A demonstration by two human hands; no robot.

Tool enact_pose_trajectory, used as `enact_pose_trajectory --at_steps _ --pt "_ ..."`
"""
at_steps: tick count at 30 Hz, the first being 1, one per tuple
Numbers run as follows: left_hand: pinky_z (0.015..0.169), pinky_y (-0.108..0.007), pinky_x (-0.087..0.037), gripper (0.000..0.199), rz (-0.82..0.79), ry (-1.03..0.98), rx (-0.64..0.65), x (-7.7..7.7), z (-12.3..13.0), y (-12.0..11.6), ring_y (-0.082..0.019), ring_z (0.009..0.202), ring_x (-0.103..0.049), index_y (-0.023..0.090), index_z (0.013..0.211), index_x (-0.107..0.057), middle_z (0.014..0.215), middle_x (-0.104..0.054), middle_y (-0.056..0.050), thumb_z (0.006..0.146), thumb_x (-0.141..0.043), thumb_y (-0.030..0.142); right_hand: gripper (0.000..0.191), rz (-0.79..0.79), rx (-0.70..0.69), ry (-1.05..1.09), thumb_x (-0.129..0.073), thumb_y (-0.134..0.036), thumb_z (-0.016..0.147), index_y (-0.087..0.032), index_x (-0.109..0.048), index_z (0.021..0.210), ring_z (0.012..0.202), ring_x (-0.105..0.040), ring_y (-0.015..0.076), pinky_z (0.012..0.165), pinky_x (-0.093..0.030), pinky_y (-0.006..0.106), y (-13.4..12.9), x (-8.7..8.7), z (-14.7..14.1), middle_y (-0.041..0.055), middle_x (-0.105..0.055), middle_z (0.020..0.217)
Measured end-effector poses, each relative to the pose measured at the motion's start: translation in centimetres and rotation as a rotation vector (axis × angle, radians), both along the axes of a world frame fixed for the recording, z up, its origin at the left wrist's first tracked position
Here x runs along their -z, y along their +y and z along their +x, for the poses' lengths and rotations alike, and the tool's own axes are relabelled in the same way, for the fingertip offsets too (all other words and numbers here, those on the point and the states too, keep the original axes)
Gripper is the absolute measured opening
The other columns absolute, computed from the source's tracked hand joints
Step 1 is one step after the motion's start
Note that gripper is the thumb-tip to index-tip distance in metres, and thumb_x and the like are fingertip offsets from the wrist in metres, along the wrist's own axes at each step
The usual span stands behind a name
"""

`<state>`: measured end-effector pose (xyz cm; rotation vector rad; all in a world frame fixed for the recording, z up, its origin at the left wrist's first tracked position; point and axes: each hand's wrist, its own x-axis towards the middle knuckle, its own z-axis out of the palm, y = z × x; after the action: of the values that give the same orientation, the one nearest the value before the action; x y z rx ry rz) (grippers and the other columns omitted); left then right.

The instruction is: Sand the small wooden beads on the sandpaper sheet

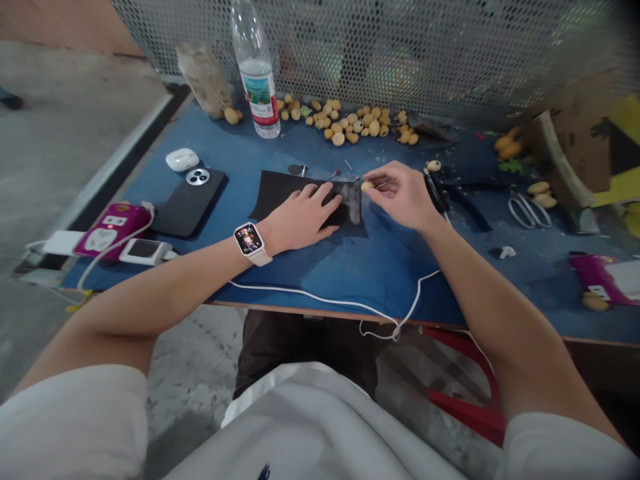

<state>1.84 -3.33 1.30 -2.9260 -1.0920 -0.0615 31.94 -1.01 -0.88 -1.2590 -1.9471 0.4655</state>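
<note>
My left hand (306,217) lies palm down with its fingers spread on a dark sheet (274,192) on the blue table. Just past the sheet's right end, my right hand (400,192) pinches a small round yellowish fruit (368,187) between thumb and fingers. A grey, worn-looking patch (354,203) marks the right part of the sheet. Small thin pieces lie along the sheet's far edge, too small to make out.
A water bottle (260,93) and a row of fruits (345,123) stand before the mesh panel. A phone (191,203) and power strip (113,230) lie left; pliers (467,207) and scissors (529,210) lie right. A white cable (310,294) crosses the front.
</note>
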Motion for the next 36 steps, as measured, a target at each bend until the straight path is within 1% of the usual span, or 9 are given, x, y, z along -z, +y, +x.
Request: enact_pose_trajectory --at_steps 2,4,8,13,17,22,26,33,36 --pt "0.123 -0.065 -0.062 0.067 0.004 -0.003 0.003 0.3 0.0 -0.1 -0.051 0.16 -0.062 0.009 0.188 -0.05 0.189 -0.048 -0.032 0.125 -0.051 0.032 0.035 -0.051 -0.003 0.056 -0.087 -0.058 0.106 -0.028 -0.091 0.124 0.106 -0.085 0.033 0.101 -0.077 0.055 0.0 -0.1 -0.1 0.0136 -0.087 0.123" --pt "0.125 -0.065 -0.06 0.07 0.01 -0.033 0.015 0.7 0.0 0.0 -0.049 0.159 -0.063 0.011 0.19 -0.047 0.188 -0.049 -0.031 0.122 -0.052 0.025 0.039 -0.11 -0.01 0.11 -0.09 -0.062 0.104 -0.028 -0.09 0.123 0.105 -0.086 0.0345 0.101 -0.077 0.056 0.1 -0.1 -0.1 0.0133 -0.088 0.117" --pt "0.127 -0.067 -0.059 0.077 -0.009 -0.115 0.03 1.5 -0.2 0.4 -0.045 0.16 -0.062 0.021 0.195 -0.037 0.185 -0.056 -0.025 0.119 -0.048 0.022 0.043 -0.182 -0.001 0.179 -0.093 -0.066 0.101 -0.03 -0.09 0.124 0.102 -0.087 0.0356 0.099 -0.077 0.058 0.4 0.0 0.1 0.0098 -0.089 0.105" --pt "0.126 -0.069 -0.06 0.082 -0.026 -0.127 0.006 1.4 0.0 0.2 -0.045 0.157 -0.062 0.016 0.198 -0.028 0.184 -0.055 -0.027 0.116 -0.036 0.015 0.042 -0.234 0.003 0.254 -0.099 -0.064 0.095 -0.031 -0.091 0.12 0.1 -0.087 0.0359 0.102 -0.076 0.063 0.7 0.1 0.3 0.0081 -0.09 0.103" --pt "0.127 -0.069 -0.06 0.085 -0.018 -0.111 0.007 1.3 0.0 0.1 -0.045 0.158 -0.062 0.015 0.197 -0.027 0.184 -0.055 -0.027 0.113 -0.036 0.011 0.043 -0.255 -0.02 0.275 -0.099 -0.064 0.095 -0.03 -0.091 0.12 0.102 -0.088 0.0357 0.103 -0.076 0.062 0.6 0.3 0.2 0.0082 -0.09 0.103" --pt "0.128 -0.063 -0.06 0.086 0.006 -0.106 0.012 1.5 -0.2 0.2 -0.042 0.157 -0.064 0.016 0.197 -0.027 0.178 -0.06 -0.026 0.113 -0.041 0.009 0.045 -0.254 -0.067 0.232 -0.099 -0.065 0.095 -0.029 -0.091 0.121 0.105 -0.087 0.0344 0.102 -0.077 0.058 0.3 0.3 0.1 0.0088 -0.089 0.107" --pt "0.129 -0.062 -0.06 0.081 0.012 -0.093 0.01 1.6 -0.3 0.3 -0.041 0.157 -0.065 0.012 0.195 -0.029 0.177 -0.06 -0.028 0.114 -0.04 0.008 0.043 -0.263 -0.107 0.221 -0.101 -0.063 0.092 -0.029 -0.092 0.116 0.102 -0.086 0.0325 0.104 -0.077 0.058 0.1 -0.1 0.1 0.0088 -0.088 0.109" --pt "0.13 -0.061 -0.058 0.079 -0.01 -0.087 -0.014 1.4 -0.2 0.2 -0.042 0.157 -0.066 0.013 0.193 -0.034 0.176 -0.062 -0.028 0.115 -0.047 0.01 0.051 -0.347 -0.172 0.3 -0.107 -0.07 0.084 -0.029 -0.092 0.11 0.097 -0.086 0.0303 0.099 -0.079 0.055 -0.1 -0.4 0.1 0.0069 -0.086 0.106" --pt "0.129 -0.061 -0.059 0.08 0.0 -0.082 -0.014 1.4 -0.2 0.1 -0.042 0.156 -0.066 0.012 0.192 -0.034 0.174 -0.063 -0.028 0.113 -0.045 0.007 0.055 -0.337 -0.154 0.315 -0.109 -0.073 0.081 -0.029 -0.093 0.11 0.097 -0.085 0.0299 0.1 -0.081 0.057 0.2 0.1 0.2 0.0078 -0.087 0.116"
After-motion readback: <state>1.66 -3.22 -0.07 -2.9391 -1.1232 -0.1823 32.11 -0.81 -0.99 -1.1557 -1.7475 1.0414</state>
